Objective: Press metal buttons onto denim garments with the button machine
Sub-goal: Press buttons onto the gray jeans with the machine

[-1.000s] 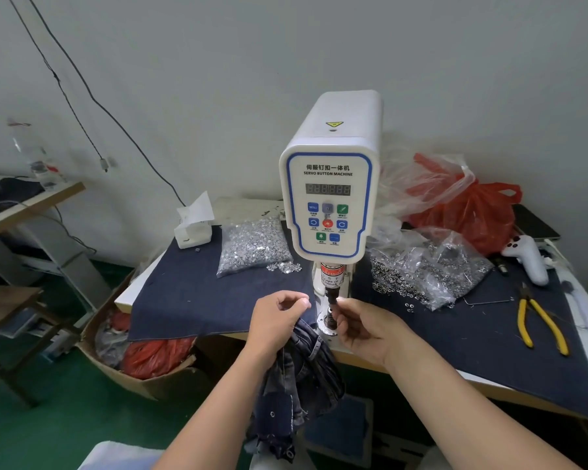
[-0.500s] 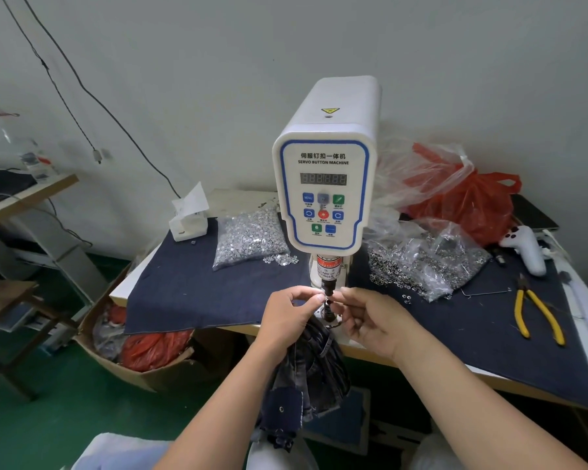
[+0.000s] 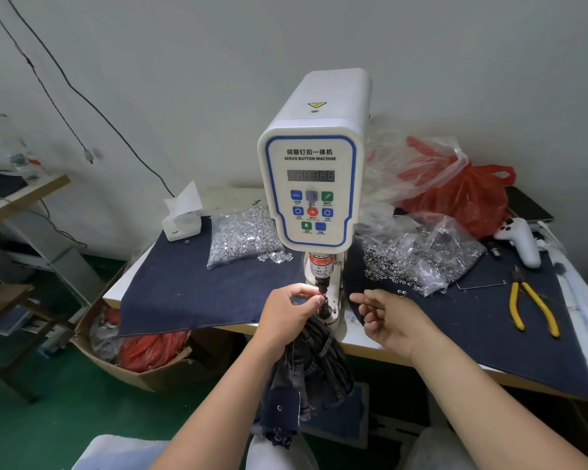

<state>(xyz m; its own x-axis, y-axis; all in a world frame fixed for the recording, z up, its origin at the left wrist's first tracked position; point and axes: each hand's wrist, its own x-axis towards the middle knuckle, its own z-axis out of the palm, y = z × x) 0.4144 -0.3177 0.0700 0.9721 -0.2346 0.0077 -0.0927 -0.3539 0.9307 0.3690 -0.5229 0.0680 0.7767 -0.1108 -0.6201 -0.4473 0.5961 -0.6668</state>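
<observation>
Mid-cycle: the left hand [image 3: 291, 312] pinches the denim garment [image 3: 314, 371] at the servo button machine [image 3: 314, 184] die — its grip closed on cloth; the right hand [image 3: 384, 315] hovers beside it, loosely curled, empty. Pressing seemingly still due — more buttons likely remain.

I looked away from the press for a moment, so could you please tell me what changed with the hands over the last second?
The right hand let go at the press head and drew back to the right, and now hovers with nothing in it. The left hand moved up to the die and pinches the denim garment there. The button machine, both bags of metal parts and the pliers stayed put.
</observation>
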